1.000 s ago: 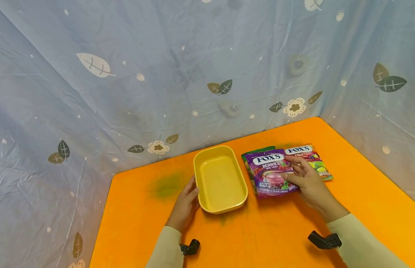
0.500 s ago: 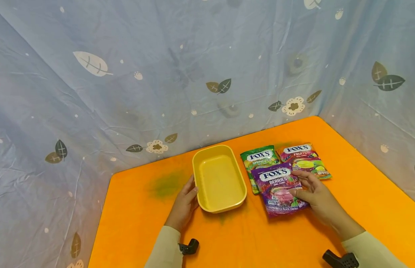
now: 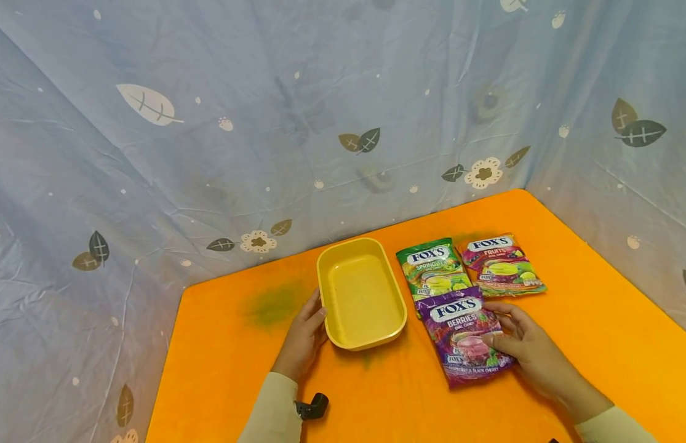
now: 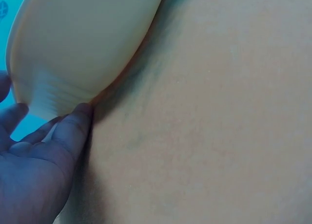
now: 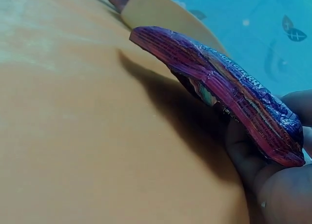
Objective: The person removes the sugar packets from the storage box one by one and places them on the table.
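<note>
My right hand (image 3: 528,344) grips a purple bag of FOX'S Berries candy (image 3: 467,338) by its right side, thumb over the printed front. In the right wrist view the candy bag (image 5: 219,83) is seen edge-on, held over the orange cloth with a shadow beneath. The bag's top overlaps the lower part of a green FOX'S Spring Tea bag (image 3: 431,267). Beside that lies a red FOX'S Fruits bag (image 3: 500,267). My left hand (image 3: 301,338) touches the left outer side of a yellow tray (image 3: 392,286), fingertips against its wall (image 4: 87,53).
An orange cloth (image 3: 221,369) covers the table, with greenish stains near the tray. A blue-grey curtain (image 3: 276,147) with leaf and flower prints rises behind the back edge and along both sides.
My right hand has drawn the purple candy bag toward me and slightly right, off the green and red bags, uncovering their fronts. My left hand stays at the tray.
</note>
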A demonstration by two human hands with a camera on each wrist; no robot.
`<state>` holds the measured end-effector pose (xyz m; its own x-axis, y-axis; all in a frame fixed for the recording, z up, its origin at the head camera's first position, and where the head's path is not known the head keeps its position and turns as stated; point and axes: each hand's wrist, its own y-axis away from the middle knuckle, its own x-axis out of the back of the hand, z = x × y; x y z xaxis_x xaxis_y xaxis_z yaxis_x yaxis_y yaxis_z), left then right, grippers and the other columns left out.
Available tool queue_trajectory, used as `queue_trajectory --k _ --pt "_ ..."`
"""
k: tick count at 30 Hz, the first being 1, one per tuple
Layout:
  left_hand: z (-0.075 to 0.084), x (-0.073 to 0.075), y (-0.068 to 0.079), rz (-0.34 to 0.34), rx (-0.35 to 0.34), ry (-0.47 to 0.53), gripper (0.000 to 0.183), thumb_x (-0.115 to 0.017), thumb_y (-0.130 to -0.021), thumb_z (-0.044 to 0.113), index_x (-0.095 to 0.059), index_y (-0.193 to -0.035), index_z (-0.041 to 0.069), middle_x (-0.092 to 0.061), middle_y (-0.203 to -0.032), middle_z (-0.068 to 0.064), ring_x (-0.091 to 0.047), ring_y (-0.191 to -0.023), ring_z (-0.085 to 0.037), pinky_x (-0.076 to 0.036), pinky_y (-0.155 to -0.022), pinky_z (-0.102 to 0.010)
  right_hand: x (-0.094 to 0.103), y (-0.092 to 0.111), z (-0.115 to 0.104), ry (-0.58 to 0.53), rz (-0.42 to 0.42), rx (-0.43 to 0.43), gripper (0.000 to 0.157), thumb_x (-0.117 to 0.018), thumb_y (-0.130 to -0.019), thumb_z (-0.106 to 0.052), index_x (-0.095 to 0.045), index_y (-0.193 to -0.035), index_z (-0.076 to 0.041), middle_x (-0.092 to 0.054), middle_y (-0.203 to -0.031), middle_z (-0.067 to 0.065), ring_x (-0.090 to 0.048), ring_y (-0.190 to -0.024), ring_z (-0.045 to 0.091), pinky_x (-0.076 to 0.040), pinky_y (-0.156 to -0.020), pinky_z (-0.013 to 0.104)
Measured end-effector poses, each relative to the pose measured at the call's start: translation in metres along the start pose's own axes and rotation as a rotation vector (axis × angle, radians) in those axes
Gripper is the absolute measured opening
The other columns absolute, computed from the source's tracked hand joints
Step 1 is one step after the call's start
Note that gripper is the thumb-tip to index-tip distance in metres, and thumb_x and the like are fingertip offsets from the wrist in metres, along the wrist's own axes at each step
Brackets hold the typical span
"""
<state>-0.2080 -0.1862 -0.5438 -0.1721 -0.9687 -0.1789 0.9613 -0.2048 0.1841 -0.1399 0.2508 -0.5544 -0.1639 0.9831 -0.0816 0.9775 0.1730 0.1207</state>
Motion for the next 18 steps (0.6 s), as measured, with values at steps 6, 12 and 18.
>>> queue_trajectory --k 6,12,18 --pt "0.000 0.001 0.000 -0.002 -0.003 0.001 0.064 -0.050 -0.118 0.020 -0.023 -0.176 0.022 -0.025 -0.177 -0.013 -0.048 -0.149 -0.036 -0.047 -0.116 -0.043 -0.004 0.007 0.001 -0.010 -0.010 -0.018 0.057 -0.063 -0.109 0.000 -0.032 -0.156 0.008 -0.019 -0.168 0.037 -0.064 -0.117 0.001 -0.063 -0.090 0.031" --pt "-0.001 0.003 0.001 -0.012 -0.009 0.010 0.063 -0.046 -0.119 0.017 -0.021 -0.177 0.021 -0.026 -0.177 -0.013 -0.048 -0.149 -0.036 -0.049 -0.114 -0.042 -0.009 0.011 -0.004 0.055 -0.012 -0.032 0.061 -0.065 -0.107 0.002 -0.032 -0.157 0.012 -0.027 -0.162 0.039 -0.070 -0.105 0.020 -0.063 -0.088 0.031" --pt "-0.001 0.002 0.000 -0.016 -0.012 0.019 0.063 -0.049 -0.119 0.019 -0.023 -0.176 0.021 -0.028 -0.177 -0.013 -0.050 -0.147 -0.036 -0.050 -0.114 -0.042 -0.007 0.015 -0.013 0.171 -0.006 -0.105 0.065 -0.069 -0.106 -0.002 -0.033 -0.159 0.011 -0.034 -0.160 0.041 -0.072 -0.108 0.028 -0.063 -0.086 0.032"
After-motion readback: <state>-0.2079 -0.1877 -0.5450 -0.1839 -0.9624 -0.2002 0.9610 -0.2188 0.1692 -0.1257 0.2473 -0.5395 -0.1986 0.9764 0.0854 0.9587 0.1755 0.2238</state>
